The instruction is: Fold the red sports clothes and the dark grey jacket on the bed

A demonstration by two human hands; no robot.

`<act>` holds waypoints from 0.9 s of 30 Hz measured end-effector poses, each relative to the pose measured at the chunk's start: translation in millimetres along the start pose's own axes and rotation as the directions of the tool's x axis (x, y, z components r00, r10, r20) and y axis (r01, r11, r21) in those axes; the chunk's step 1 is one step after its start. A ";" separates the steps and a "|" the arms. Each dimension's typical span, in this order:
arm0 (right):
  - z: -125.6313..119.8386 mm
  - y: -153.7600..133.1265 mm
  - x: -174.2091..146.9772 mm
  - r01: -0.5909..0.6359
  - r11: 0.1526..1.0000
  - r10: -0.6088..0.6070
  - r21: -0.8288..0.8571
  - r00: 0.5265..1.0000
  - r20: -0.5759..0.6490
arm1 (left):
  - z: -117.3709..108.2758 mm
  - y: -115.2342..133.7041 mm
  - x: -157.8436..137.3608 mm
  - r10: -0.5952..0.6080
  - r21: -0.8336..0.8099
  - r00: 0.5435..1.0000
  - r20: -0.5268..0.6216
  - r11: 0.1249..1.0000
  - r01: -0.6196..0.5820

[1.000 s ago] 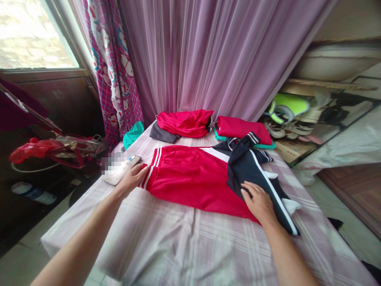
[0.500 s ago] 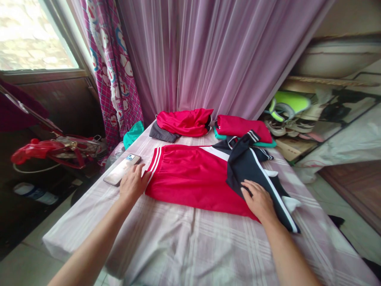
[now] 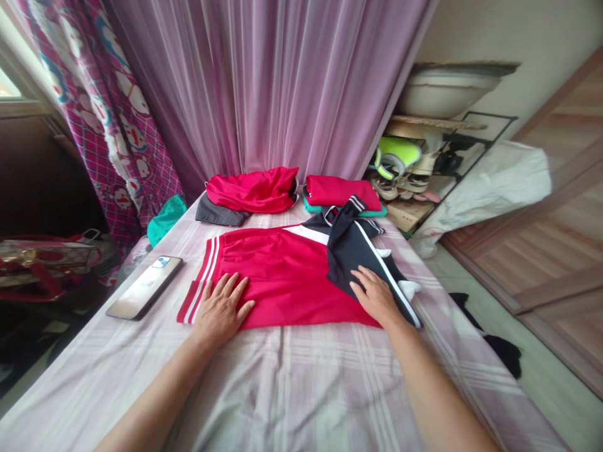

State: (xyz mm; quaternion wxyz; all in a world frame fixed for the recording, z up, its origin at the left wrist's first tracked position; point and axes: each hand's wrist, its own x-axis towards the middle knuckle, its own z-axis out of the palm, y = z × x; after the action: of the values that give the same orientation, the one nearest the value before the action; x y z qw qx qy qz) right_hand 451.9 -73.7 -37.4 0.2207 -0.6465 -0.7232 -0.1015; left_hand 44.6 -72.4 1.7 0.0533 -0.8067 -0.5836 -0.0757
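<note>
The sports top (image 3: 277,270) lies spread in the middle of the frame, on the table (image 3: 282,389), which has a pale checked cloth over it. Its larger part is red; the part toward the right is dark, with a white piece between the two and a white line along the dark side. At its left end there is a red band with white stripes. A dark sleeve (image 3: 346,229) is folded over the top, and its striped cuff points to the upper right.

My left hand (image 3: 221,307) lies palm down on the red cloth, just beside the striped band, with the fingers spread apart. My right hand (image 3: 374,292) rests on the dark part, the fingers near one another and the thumb a little apart from them; it is not clamped on the cloth.

Left of the top, and apart from it, lies a phone (image 3: 145,287) with its back upward. Behind the top, a red bundle (image 3: 254,189) lies partly over a grey cloth (image 3: 219,212). To the right of this bundle, a folded red cloth (image 3: 343,191) lies on a green one (image 3: 311,207).

Purple curtains (image 3: 282,81) fill the upper middle of the frame. At the upper right, a rack holds shoes (image 3: 417,182) and a basin (image 3: 447,91).
</note>
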 end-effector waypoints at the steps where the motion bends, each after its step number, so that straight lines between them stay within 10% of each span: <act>1: -3.8 1.0 -2.1 0.018 1.000 -0.018 0.002 1.000 0.000 | -0.2 -0.5 0.4 0.000 -0.005 1.000 -0.006 1.000 0.000; 16: -15.1 24.8 -16.5 0.030 0.999 -0.028 -0.030 0.997 0.077 | 1.8 -9.4 3.4 0.036 -0.064 0.999 -0.009 0.997 -0.037; 27: -20.1 41.6 121.5 -0.390 0.909 0.398 -0.146 0.917 0.027 | 5.0 -7.1 2.3 0.025 -0.021 1.000 -0.002 0.999 -0.025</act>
State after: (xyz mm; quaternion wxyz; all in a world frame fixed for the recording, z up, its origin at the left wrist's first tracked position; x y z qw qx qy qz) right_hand 488.3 31.7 29.3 0.1713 -0.7952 -0.5752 -0.0864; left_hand 38.8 -67.1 -2.8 0.0463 -0.8144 -0.5726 -0.0819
